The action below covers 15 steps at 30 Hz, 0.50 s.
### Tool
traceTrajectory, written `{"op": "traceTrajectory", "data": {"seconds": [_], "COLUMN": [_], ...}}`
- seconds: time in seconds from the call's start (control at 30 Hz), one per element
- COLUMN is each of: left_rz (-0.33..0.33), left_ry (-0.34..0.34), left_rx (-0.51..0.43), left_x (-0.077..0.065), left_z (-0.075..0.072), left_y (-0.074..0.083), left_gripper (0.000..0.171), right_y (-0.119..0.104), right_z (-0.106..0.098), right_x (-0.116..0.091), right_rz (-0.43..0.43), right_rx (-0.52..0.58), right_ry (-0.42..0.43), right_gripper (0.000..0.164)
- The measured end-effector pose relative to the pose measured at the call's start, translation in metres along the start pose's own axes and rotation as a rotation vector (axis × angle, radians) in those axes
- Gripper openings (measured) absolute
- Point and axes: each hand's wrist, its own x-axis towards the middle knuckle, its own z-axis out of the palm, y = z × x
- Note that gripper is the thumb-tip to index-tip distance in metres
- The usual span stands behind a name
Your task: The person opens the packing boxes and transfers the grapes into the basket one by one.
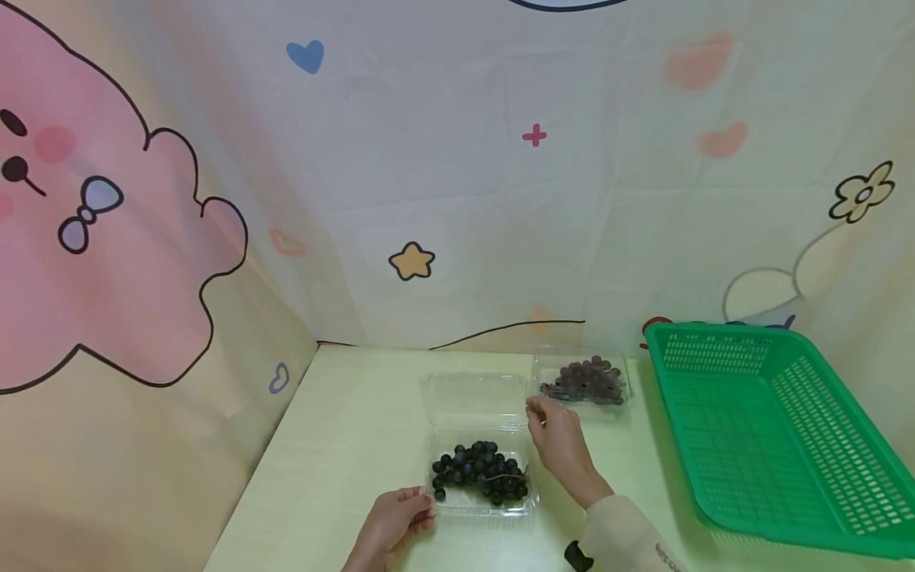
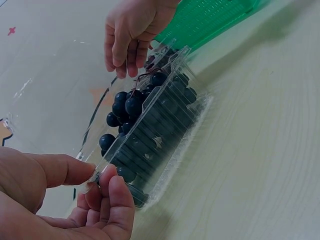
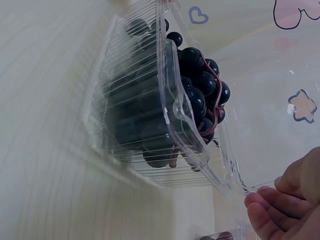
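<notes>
A clear hinged plastic box [image 1: 465, 509] on the table holds a bunch of dark grapes [image 1: 477, 465] with a reddish-brown stem. Its transparent lid [image 1: 475, 399] is raised, folded away toward the back. My left hand [image 1: 395, 520] pinches the box's front left corner between thumb and fingers, as the left wrist view shows close up. On the other side, my right hand [image 1: 565, 446] has thumb and fingertips together at the lid's right edge near the hinge, pinching it in the right wrist view [image 3: 287, 202].
Behind my right hand sits a second clear box [image 1: 626, 381] with redder grapes [image 1: 589, 380]. A big green plastic basket [image 1: 679, 433] stands at the right of the pale table [image 1: 314, 469]. A printed cloth [image 1: 457, 175] hangs along the back and left.
</notes>
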Motion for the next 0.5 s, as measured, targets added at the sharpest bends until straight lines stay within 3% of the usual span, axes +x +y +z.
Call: {"op": "traceTrajectory", "data": {"seconds": [0.5], "left_rz": [-0.005], "left_ry": [0.011], "left_rx": [0.001], "left_x": [-0.0002], "left_z": [-0.0003], "left_y": [-0.0002], "left_gripper": [0.023], "right_y": [0.0103], "right_z": [0.0069], "right_x": [0.0055], "right_rz": [0.047], "right_rx": [0.026], "right_ry": [-0.029], "right_gripper": [0.017]}}
